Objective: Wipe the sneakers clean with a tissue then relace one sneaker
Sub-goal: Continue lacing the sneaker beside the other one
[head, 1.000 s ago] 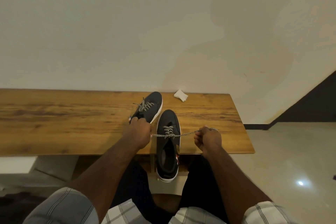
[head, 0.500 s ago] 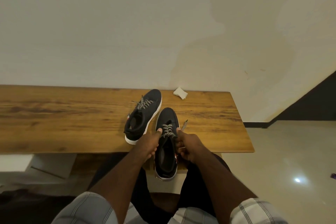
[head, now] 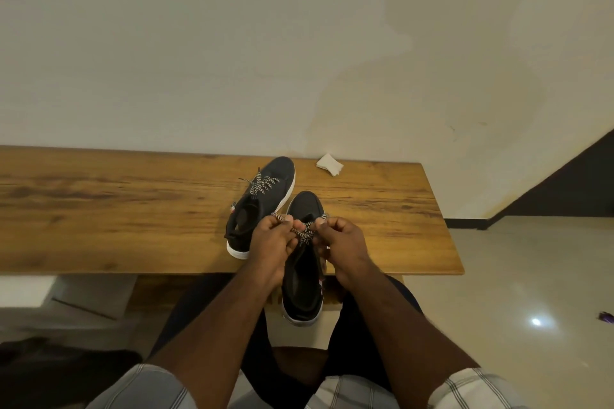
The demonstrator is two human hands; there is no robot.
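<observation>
My left hand (head: 270, 242) and my right hand (head: 345, 242) are close together in the middle of the frame, just above the near shoe (head: 304, 282). Each grip is curled tight on the striped lace (head: 305, 236). My left fingers pinch one part of the lace and my right fingers pinch another part, and the lace runs between them over the top of the shoe.

The near shoe is dark with a white sole. Its toe rests on the desk (head: 133, 216) and its heel hangs off the near edge, over my lap. The other shoe (head: 262, 206) lies just to the left of it and a bit farther up in the frame, all on the desk. Its lace is done up. The two shoes are side by side, almost touching.

A folded white tissue (head: 329, 165) sits on the desk near the wall, up and to the right of the shoes.
</observation>
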